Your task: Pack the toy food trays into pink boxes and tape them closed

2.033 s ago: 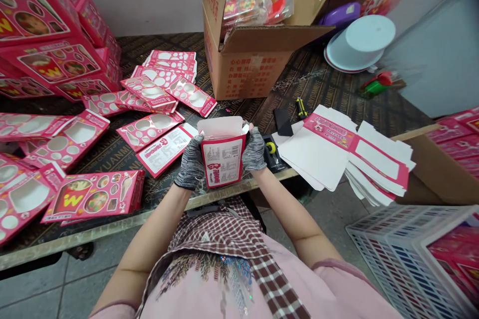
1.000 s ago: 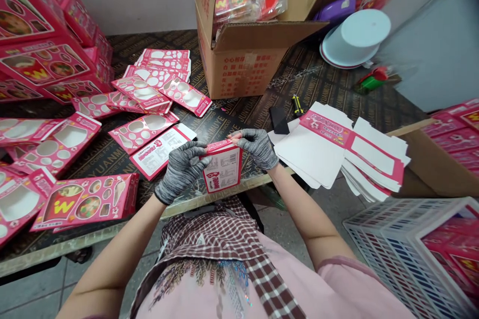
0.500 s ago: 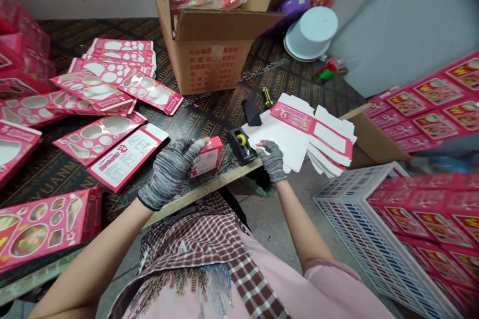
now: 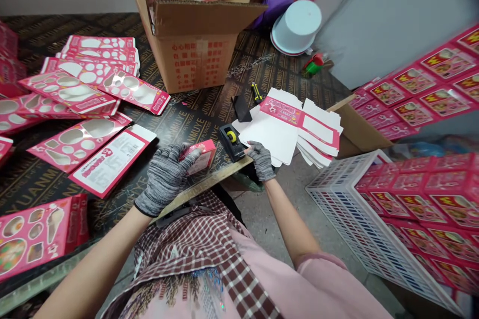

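My left hand [image 4: 166,172], in a grey knitted glove with bare fingertips, is closed around a small pink box [image 4: 202,154] near the table's front edge. Just right of the box stands a black tape dispenser [image 4: 232,143] with a yellow core. At the dispenser's front end is my right hand [image 4: 260,159], also gloved, its thumb and fingers pinched together. What lies between those fingertips is too small to make out. Beside this hand, flat white-and-pink cartons [image 4: 280,124] lie in a fanned pile that overhangs the table edge.
Pink window boxes [image 4: 78,89] are heaped on the left of the dark table [image 4: 123,209]. A cardboard carton [image 4: 194,60] with bagged toys stands behind. A yellow cutter [image 4: 256,92] lies near the flat cartons. At right, a white crate [image 4: 337,209] holds stacked pink boxes.
The whole view has shifted, so most things appear farther left. My left hand still holds the pink box, and my right hand stays at the dispenser's front end.
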### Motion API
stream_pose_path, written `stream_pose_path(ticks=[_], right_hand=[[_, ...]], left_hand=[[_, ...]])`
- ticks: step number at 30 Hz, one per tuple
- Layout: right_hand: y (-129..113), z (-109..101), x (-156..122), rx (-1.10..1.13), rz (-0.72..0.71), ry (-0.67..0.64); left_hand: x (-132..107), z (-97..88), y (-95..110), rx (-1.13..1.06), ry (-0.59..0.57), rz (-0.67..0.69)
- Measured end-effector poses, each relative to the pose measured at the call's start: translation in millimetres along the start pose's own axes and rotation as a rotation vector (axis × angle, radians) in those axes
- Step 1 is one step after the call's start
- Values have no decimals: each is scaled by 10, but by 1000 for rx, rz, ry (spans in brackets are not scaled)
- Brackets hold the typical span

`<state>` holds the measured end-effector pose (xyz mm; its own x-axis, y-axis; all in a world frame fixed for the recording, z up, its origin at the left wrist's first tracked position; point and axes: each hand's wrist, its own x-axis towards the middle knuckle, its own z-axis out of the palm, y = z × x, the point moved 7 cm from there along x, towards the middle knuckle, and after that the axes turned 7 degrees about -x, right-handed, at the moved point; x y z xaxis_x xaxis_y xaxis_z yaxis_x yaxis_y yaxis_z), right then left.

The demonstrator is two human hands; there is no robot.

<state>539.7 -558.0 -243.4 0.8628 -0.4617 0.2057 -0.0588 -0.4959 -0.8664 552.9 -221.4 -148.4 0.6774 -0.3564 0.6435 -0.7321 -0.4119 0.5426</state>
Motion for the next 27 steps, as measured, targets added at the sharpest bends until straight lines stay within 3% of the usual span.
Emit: stream_pose_path(ticks=[5,9,12,14,16,19,22,24,27], right_hand=[[211,36,-182,-6,84,19],[264,40,-211,-61,94,107],[187,-9,-263,-55,100,167],[3,-20,-353,-25,93,174],[-308,73,-470,89,82,63],[-941,432,-692,433,106,-349],[-1462,772,-883,705,192,-704],[-1586,934,-928,801,272,-829],[-1529,1067,-915,853,352,-894]], left_hand=[[8,17,-35,52,29,6],[17,33,13,155,11,81],[18,-14,84,220,26,135],[11,-44,140,219,17,177],[-6,-67,192,189,4,227],[-37,-102,203,132,27,252],[-57,-110,119,96,48,172],[-64,-97,92,90,29,150],[-63,-87,136,97,-20,198]])
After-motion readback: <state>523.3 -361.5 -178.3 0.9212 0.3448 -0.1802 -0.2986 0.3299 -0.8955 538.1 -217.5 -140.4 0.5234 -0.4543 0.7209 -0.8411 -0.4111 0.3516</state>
